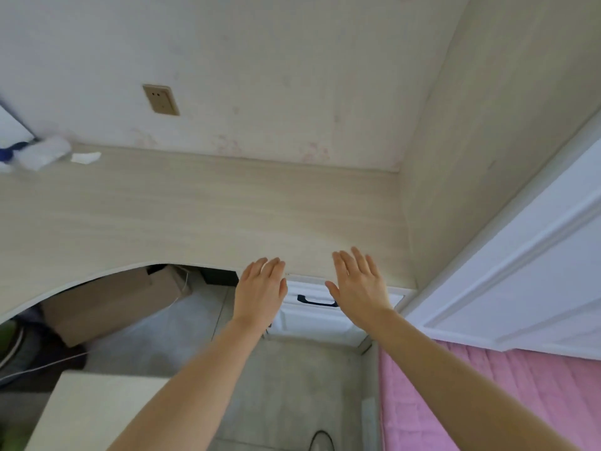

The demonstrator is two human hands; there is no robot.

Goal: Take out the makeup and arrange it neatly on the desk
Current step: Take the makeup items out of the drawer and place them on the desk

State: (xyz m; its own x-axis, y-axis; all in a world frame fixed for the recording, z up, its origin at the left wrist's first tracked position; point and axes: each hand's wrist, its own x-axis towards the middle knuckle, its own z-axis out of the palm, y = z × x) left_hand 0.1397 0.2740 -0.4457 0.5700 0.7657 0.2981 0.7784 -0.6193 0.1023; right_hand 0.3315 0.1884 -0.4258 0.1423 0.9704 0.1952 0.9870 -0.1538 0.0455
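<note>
Head view: both arms reach forward over the front edge of the desk (201,206). The left hand (260,289) and right hand (359,286) hover with fingers straight and spread, holding nothing. Between them, at about 6 o'clock from the desk's bare middle, sits a white drawer (312,315) with a dark handle (317,301), closed. No makeup shows; it is probably inside. To do this step well, hook the right fingers under the handle and pull straight out, keeping the left clear.
</note>
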